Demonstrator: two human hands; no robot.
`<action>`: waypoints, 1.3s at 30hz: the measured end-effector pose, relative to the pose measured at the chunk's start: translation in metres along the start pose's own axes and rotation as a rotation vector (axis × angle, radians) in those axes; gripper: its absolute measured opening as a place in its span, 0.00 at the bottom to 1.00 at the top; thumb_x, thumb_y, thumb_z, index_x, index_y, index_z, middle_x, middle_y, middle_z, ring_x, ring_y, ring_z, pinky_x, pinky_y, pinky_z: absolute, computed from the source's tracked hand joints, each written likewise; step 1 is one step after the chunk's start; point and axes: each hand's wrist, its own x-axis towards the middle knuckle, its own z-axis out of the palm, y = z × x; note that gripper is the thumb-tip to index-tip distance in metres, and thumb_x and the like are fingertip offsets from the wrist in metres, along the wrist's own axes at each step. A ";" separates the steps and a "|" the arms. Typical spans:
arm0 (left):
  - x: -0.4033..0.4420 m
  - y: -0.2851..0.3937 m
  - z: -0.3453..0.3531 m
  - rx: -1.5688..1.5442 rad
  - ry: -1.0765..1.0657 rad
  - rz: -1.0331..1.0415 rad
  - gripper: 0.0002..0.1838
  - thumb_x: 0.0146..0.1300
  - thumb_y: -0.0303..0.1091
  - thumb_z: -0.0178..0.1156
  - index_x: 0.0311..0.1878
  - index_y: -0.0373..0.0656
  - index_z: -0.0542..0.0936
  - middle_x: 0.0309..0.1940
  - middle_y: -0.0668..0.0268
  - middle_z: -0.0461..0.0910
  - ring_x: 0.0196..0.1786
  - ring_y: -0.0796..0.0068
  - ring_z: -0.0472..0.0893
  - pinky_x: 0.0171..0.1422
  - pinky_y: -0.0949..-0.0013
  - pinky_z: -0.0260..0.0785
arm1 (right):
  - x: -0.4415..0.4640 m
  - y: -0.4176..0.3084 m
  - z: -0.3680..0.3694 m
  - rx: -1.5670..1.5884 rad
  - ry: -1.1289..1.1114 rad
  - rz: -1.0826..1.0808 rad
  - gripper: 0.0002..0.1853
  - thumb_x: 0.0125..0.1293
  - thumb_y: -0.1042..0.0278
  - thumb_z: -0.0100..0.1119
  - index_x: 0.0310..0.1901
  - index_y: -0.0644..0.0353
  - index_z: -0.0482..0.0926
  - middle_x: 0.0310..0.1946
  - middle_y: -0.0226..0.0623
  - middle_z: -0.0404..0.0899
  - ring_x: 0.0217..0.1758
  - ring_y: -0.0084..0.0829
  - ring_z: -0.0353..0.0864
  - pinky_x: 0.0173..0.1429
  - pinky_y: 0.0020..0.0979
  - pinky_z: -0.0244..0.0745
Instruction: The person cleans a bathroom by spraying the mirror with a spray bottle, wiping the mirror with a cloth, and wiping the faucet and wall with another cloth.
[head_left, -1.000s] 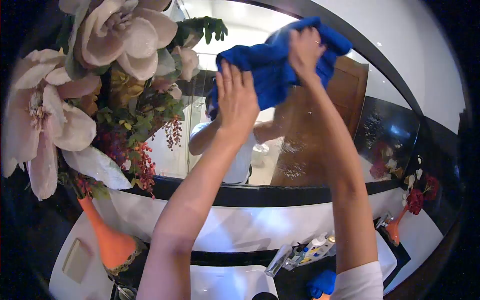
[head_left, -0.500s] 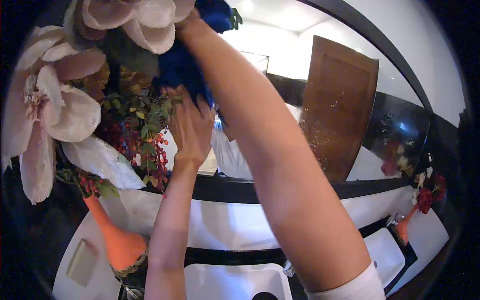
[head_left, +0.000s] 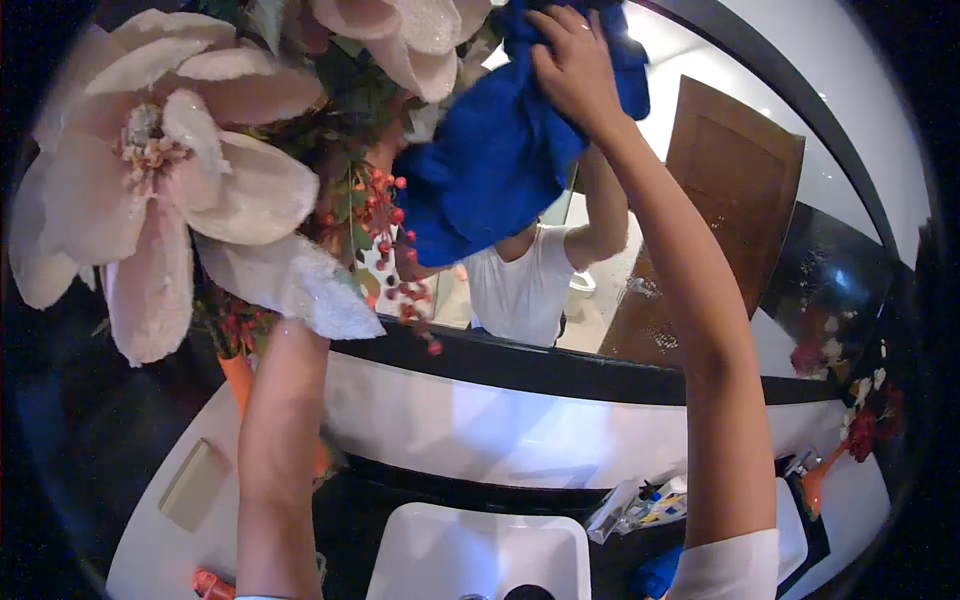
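Observation:
My right hand [head_left: 575,65] holds a blue cloth [head_left: 490,170] against the upper part of the wall mirror [head_left: 655,150]. Its fingers are bent over the cloth, which hangs down to the left in loose folds. On the left side my left forearm [head_left: 280,450] reaches up behind a large pale artificial flower [head_left: 250,190]. The flower's white petal and the leaves hide my left hand, so its fingers cannot be seen. Red berries [head_left: 398,215] on a stem hang beside the cloth's left edge.
An orange vase [head_left: 236,378] stands partly behind my left forearm. Below the mirror are a white sink [head_left: 480,545], packaged items [head_left: 640,505] and a blue bundle [head_left: 658,572]. A second orange vase [head_left: 815,490] with flowers is at the far right. A pale rectangular block [head_left: 195,485] lies at left.
My right hand and the blue cloth have moved right across the mirror. My left hand, earlier visible by the cloth, has gone behind the flowers. The flowers appear farther right and nearer.

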 end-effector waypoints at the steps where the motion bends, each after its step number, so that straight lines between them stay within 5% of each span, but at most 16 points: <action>1: 0.007 0.000 -0.006 -0.081 0.023 0.007 0.23 0.66 0.44 0.46 0.56 0.38 0.71 0.56 0.51 0.71 0.59 0.50 0.69 0.64 0.56 0.60 | -0.010 0.012 0.002 -0.046 0.033 -0.008 0.22 0.55 0.63 0.51 0.52 0.63 0.73 0.53 0.46 0.72 0.60 0.46 0.68 0.68 0.54 0.52; 6: 0.033 0.003 -0.026 -0.376 0.095 0.019 0.22 0.66 0.43 0.45 0.58 0.39 0.69 0.58 0.54 0.69 0.59 0.53 0.69 0.65 0.57 0.59 | -0.011 0.000 0.006 -0.339 -0.032 0.157 0.25 0.58 0.61 0.51 0.58 0.55 0.70 0.57 0.41 0.70 0.63 0.42 0.66 0.71 0.51 0.50; 7: 0.037 0.004 -0.029 -0.422 0.102 0.020 0.22 0.67 0.43 0.44 0.58 0.40 0.69 0.58 0.55 0.69 0.59 0.54 0.69 0.65 0.57 0.59 | 0.006 -0.029 0.004 -0.213 0.025 0.236 0.22 0.53 0.68 0.53 0.51 0.65 0.72 0.52 0.49 0.72 0.59 0.48 0.68 0.67 0.54 0.55; 12: 0.051 0.005 -0.036 -0.584 0.105 0.029 0.22 0.67 0.41 0.44 0.60 0.41 0.67 0.59 0.58 0.68 0.60 0.57 0.69 0.65 0.59 0.59 | 0.079 -0.047 0.107 -0.062 -0.082 0.036 0.22 0.58 0.65 0.48 0.54 0.62 0.71 0.57 0.45 0.69 0.60 0.43 0.68 0.59 0.43 0.67; 14: 0.052 0.006 -0.040 -0.642 0.106 0.032 0.22 0.67 0.41 0.43 0.60 0.42 0.67 0.60 0.59 0.67 0.60 0.58 0.68 0.66 0.60 0.59 | 0.111 -0.047 0.175 0.035 -0.107 0.085 0.22 0.60 0.66 0.45 0.57 0.59 0.70 0.61 0.43 0.66 0.64 0.43 0.65 0.62 0.43 0.65; 20: 0.060 0.021 -0.042 -0.800 0.103 0.000 0.22 0.67 0.39 0.42 0.62 0.44 0.65 0.62 0.63 0.65 0.60 0.61 0.68 0.67 0.61 0.59 | 0.068 -0.130 0.136 0.267 -0.364 -0.027 0.26 0.59 0.59 0.50 0.60 0.55 0.69 0.62 0.40 0.65 0.67 0.41 0.62 0.71 0.46 0.51; 22: 0.064 0.023 -0.042 -0.870 0.139 -0.017 0.21 0.67 0.40 0.43 0.61 0.45 0.66 0.60 0.61 0.68 0.59 0.58 0.69 0.67 0.53 0.56 | 0.036 -0.158 0.107 0.270 -0.557 0.048 0.29 0.59 0.53 0.52 0.62 0.53 0.68 0.67 0.37 0.59 0.71 0.39 0.56 0.73 0.44 0.49; 24: 0.067 0.025 -0.041 -0.939 0.167 -0.023 0.20 0.66 0.40 0.43 0.60 0.47 0.68 0.58 0.59 0.71 0.58 0.54 0.70 0.68 0.44 0.54 | 0.017 -0.165 0.101 0.021 -0.716 -0.348 0.33 0.53 0.52 0.57 0.62 0.54 0.68 0.66 0.39 0.61 0.72 0.39 0.54 0.73 0.45 0.49; 27: 0.065 0.030 -0.034 -0.956 0.166 0.003 0.21 0.66 0.42 0.43 0.59 0.46 0.69 0.58 0.59 0.70 0.58 0.53 0.69 0.69 0.44 0.51 | 0.002 -0.142 0.124 0.275 -0.572 -0.358 0.33 0.50 0.58 0.58 0.60 0.58 0.69 0.64 0.43 0.63 0.71 0.41 0.56 0.74 0.44 0.48; 30: 0.062 0.020 -0.032 -0.911 0.237 0.003 0.21 0.66 0.42 0.43 0.59 0.45 0.68 0.57 0.59 0.70 0.58 0.53 0.69 0.68 0.45 0.53 | 0.046 -0.114 0.128 0.196 -0.433 -0.199 0.31 0.49 0.59 0.57 0.58 0.59 0.70 0.63 0.44 0.64 0.70 0.42 0.58 0.73 0.44 0.49; 31: 0.063 -0.006 -0.042 -0.300 0.188 0.378 0.21 0.65 0.42 0.44 0.59 0.45 0.68 0.58 0.58 0.70 0.58 0.54 0.69 0.68 0.46 0.53 | 0.062 -0.105 0.129 0.148 -0.386 -0.126 0.31 0.49 0.59 0.57 0.58 0.59 0.71 0.62 0.44 0.65 0.70 0.42 0.58 0.73 0.44 0.49; 33: 0.065 -0.020 -0.049 0.334 0.123 0.718 0.21 0.65 0.42 0.44 0.59 0.45 0.68 0.58 0.58 0.70 0.57 0.55 0.69 0.68 0.48 0.54 | 0.081 -0.095 0.138 0.084 -0.306 -0.012 0.30 0.48 0.60 0.57 0.56 0.60 0.71 0.62 0.45 0.66 0.69 0.43 0.59 0.73 0.44 0.50; 36: 0.067 -0.018 -0.049 -0.126 -0.116 0.245 0.21 0.66 0.41 0.43 0.60 0.45 0.67 0.58 0.58 0.70 0.58 0.57 0.69 0.69 0.50 0.54 | 0.075 -0.120 0.139 0.121 -0.269 0.012 0.29 0.48 0.61 0.57 0.54 0.60 0.72 0.60 0.46 0.67 0.68 0.44 0.60 0.72 0.44 0.51; 39: 0.065 -0.019 -0.041 -0.507 -0.087 0.184 0.22 0.67 0.40 0.42 0.62 0.45 0.65 0.61 0.60 0.68 0.61 0.59 0.68 0.70 0.51 0.53 | 0.028 -0.172 0.122 0.267 -0.360 -0.090 0.28 0.47 0.61 0.56 0.52 0.61 0.74 0.59 0.47 0.68 0.67 0.44 0.61 0.72 0.44 0.52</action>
